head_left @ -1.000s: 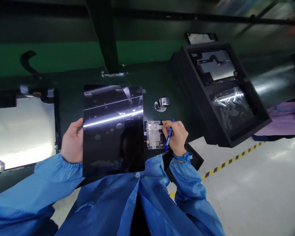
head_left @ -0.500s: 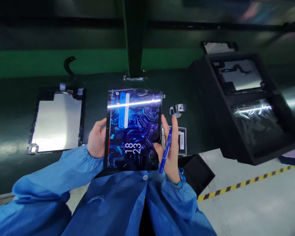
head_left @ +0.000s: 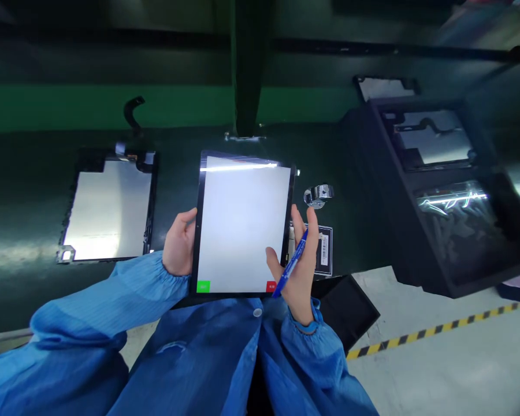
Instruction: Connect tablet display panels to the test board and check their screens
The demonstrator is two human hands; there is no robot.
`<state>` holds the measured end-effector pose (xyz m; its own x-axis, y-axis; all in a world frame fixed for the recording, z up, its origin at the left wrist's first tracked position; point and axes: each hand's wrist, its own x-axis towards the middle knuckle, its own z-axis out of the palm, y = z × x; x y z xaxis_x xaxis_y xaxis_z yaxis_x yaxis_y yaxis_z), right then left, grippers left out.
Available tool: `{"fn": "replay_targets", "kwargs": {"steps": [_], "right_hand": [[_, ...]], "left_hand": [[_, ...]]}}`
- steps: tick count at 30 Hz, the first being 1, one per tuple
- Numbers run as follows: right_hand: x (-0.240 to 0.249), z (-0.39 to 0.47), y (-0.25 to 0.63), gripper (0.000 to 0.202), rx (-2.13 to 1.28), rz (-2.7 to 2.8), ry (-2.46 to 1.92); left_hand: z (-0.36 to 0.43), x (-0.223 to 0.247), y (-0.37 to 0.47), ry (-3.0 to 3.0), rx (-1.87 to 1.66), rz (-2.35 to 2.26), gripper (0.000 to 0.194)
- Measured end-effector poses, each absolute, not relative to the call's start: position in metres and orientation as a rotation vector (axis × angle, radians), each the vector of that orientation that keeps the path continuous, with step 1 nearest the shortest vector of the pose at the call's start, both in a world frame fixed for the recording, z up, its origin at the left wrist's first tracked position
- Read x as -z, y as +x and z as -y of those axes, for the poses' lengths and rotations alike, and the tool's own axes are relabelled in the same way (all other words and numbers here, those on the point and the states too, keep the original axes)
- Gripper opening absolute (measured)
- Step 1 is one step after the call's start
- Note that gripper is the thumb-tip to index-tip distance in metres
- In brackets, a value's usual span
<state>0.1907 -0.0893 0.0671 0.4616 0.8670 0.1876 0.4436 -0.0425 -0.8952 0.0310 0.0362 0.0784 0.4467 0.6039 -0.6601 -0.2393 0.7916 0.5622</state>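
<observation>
A tablet [head_left: 245, 225] with a lit white screen is held upright in front of my body. Its screen has a green box at the lower left corner and a red one at the lower right. My left hand [head_left: 179, 242] grips the left edge, thumb at the side and fingers hidden behind. At the right edge, my right hand [head_left: 301, 263] has a blue marker pen [head_left: 292, 266] held between its fingers, with the thumb over the screen. Beyond that hand, a shiny metal ring-like piece [head_left: 319, 195] lies on the green bench.
A display panel [head_left: 108, 211] with a pale back lies at the left, a black strip [head_left: 132, 112] behind it. A black foam tray [head_left: 398, 173] with panels stands at the right. A labelled dark part [head_left: 325, 248] and a black box [head_left: 351, 309] are near my right hand.
The tablet's screen has turned from a dark blue wallpaper with a clock to plain white with green and red boxes. The view has shifted slightly; both hands keep their hold.
</observation>
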Motion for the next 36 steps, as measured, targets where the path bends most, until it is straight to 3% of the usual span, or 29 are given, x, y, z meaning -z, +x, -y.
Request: {"fn": "replay_targets", "kwargs": {"steps": [3, 7, 11, 15, 18, 22, 31, 36], "right_hand": [[-0.075, 0.083, 0.202, 0.069, -0.452, 1.092, -1.628], [-0.096, 0.055, 0.242, 0.034, -0.251, 1.094, -1.67], [-0.112, 0.023, 0.282, 0.022, -0.216, 1.4, -1.935], [-0.119, 0.018, 0.282, 0.026, 0.027, 1.681, -2.134], [-0.129, 0.038, 0.261, 0.023, 0.25, 1.948, -1.889], [-0.146, 0.078, 0.245, 0.009, 0.134, 2.107, -1.477], [-0.142, 0.113, 0.273, 0.019, 0.16, 1.974, -1.59], [-0.138, 0.101, 0.274, 0.012, 0.057, 1.829, -1.656]], "left_hand": [[-0.036, -0.076, 0.031, 0.392, -0.563, -0.973, 0.056], [-0.034, -0.075, 0.032, 0.359, -0.563, -0.978, 0.052], [-0.031, -0.077, 0.035, 0.27, -0.564, -0.996, 0.051], [-0.029, -0.076, 0.036, 0.226, -0.548, -0.975, 0.049], [-0.03, -0.073, 0.034, 0.265, -0.53, -0.942, 0.047], [-0.034, -0.069, 0.026, 0.346, -0.498, -0.737, 0.048], [-0.04, -0.067, 0.025, 0.215, -0.581, -0.802, 0.045], [-0.039, -0.074, 0.03, 0.205, -0.637, -0.9, 0.045]]}}
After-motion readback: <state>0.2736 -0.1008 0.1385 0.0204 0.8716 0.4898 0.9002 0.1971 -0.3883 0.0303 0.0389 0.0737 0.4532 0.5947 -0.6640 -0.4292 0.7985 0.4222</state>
